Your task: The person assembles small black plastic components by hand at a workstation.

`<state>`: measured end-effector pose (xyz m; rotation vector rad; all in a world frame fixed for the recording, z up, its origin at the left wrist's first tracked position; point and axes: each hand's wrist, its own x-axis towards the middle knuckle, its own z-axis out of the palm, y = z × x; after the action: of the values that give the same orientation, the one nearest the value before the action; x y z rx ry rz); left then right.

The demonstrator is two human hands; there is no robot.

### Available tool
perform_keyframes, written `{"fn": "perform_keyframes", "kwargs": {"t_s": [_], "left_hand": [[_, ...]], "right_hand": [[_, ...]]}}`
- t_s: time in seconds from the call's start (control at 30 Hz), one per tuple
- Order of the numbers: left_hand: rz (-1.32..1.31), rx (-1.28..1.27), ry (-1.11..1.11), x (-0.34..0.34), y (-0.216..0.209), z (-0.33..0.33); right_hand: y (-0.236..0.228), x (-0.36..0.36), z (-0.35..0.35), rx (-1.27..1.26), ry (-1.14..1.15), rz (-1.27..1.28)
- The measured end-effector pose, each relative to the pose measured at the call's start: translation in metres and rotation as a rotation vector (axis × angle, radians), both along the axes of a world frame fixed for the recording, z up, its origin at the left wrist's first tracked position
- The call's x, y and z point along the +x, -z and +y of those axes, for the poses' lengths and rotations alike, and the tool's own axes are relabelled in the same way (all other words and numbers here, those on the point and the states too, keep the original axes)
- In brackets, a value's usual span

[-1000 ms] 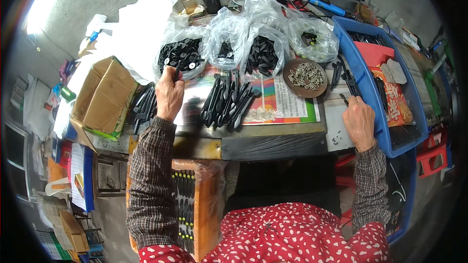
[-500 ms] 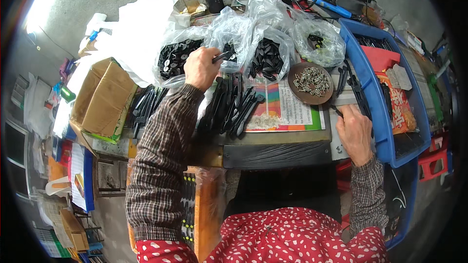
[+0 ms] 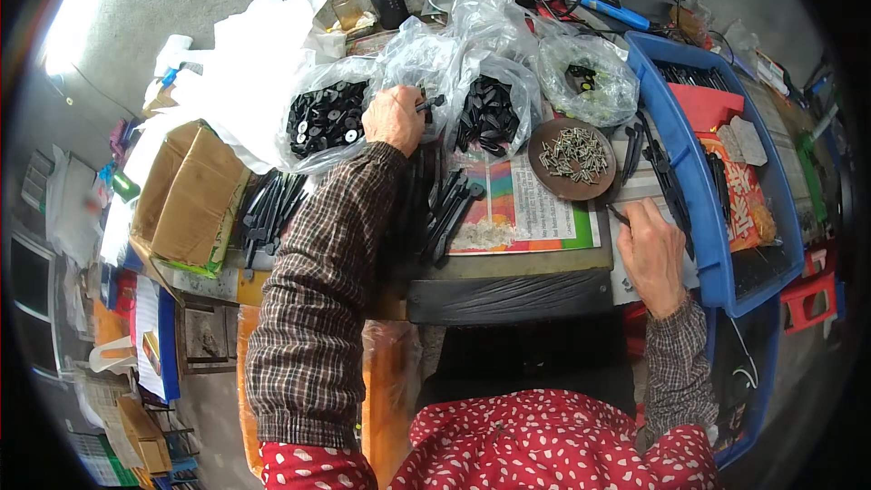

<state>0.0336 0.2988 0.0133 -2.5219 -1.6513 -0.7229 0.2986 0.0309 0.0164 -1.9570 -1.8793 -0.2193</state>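
My left hand [image 3: 395, 118] is closed over the middle plastic bag, with a black plastic piece [image 3: 430, 103] sticking out from its fingers. Left of it, a bag holds black parts with round discs [image 3: 327, 122]; to its right, another holds black oval parts [image 3: 487, 113]. Below the hand lie long black plastic strips [image 3: 451, 209], partly hidden by my sleeve. On the right, my right hand [image 3: 651, 249] pinches a slim dark piece [image 3: 619, 213], whose kind I cannot make out. Beyond that hand stands a brown round dish [image 3: 544, 172] full of small metal screws [image 3: 573, 154].
A blue tray [image 3: 721, 259] stands at the right, a cardboard box [image 3: 186, 195] at the left. More black strips [image 3: 270, 209] lie beside the box. A clear bag [image 3: 612, 95] with small parts sits behind the dish. Printed paper [image 3: 526, 204] covers part of the table.
My left hand has moved to the right, still holding the black plastic piece. My right hand has shifted slightly left and nearer to me. The view has tilted a little.
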Motion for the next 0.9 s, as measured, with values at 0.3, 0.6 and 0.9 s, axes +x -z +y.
{"fn": "perform_keyframes", "kwargs": {"t_s": [0.3,0.6,0.9], "left_hand": [[-0.253,0.011,0.073,-0.012,-0.008,-0.001],[-0.578,-0.211,0.256,-0.015,-0.032,-0.065],[-0.673,-0.434,0.393,-0.005,-0.049,-0.201]], "right_hand": [[-0.001,0.002,-0.006,0.028,-0.024,0.038],[-0.023,-0.016,-0.014,0.209,-0.067,0.218],[-0.033,-0.061,-0.022,0.097,-0.411,0.760]]}}
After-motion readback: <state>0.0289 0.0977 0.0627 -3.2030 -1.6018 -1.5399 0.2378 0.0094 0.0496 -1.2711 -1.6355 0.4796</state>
